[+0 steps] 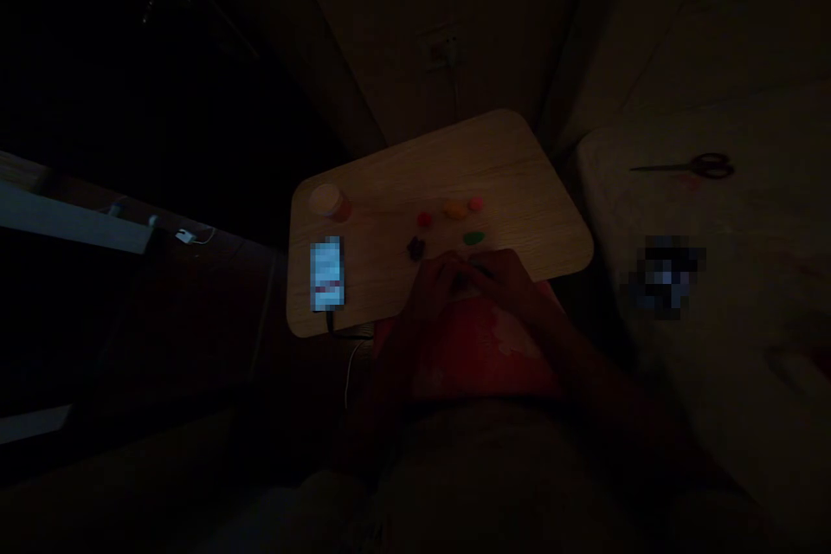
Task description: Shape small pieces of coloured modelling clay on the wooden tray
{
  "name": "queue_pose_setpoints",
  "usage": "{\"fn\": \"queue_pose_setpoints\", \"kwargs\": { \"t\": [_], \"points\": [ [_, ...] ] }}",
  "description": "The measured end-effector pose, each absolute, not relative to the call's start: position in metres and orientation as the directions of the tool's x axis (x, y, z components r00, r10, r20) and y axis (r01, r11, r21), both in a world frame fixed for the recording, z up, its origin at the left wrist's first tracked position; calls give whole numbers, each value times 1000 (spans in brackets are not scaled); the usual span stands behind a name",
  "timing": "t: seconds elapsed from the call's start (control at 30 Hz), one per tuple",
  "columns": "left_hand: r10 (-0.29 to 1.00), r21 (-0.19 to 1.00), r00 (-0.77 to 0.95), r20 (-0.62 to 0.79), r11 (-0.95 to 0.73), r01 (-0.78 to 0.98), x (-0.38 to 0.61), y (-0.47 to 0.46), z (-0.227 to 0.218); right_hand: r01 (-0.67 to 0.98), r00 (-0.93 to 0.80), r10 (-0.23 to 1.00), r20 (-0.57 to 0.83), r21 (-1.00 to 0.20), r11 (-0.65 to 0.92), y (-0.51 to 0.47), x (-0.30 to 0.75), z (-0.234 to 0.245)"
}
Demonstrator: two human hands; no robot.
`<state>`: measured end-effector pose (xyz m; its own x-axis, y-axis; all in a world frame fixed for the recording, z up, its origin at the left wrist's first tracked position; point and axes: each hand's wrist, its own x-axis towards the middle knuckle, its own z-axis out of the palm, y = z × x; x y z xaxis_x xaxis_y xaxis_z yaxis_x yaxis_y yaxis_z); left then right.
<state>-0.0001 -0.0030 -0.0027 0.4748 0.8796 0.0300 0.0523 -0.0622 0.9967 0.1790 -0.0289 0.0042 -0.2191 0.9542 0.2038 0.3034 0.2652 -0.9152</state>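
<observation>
In dim light, my left hand and my right hand meet at the near edge of a small wooden table. Their fingers are curled in toward each other. Whatever they hold, if anything, is too dark to make out. Just beyond the fingers lie small coloured lumps: a dark purple one by my left hand and a flat green one by my right. Farther back sit a red lump, an orange lump and a pink lump.
A lidded tub stands at the table's left, behind a lit phone with a cable. Red cloth lies below my hands. On the pale surface to the right are scissors and a blurred-out object. A wall socket holds a plug.
</observation>
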Motion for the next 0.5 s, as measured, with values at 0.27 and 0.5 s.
{"fn": "queue_pose_setpoints", "kwargs": {
  "t": [0.27, 0.5],
  "points": [
    [861, 999, 509, 1, -28, 45, -2, 0, -1, 227, -166, 972, 168, -953, 203, -29, 176, 5],
    [866, 999, 500, 23, -39, 21, -6, -1, 5, 136, -198, 976, 93, -983, 121, -30, 177, 4]
  ]
}}
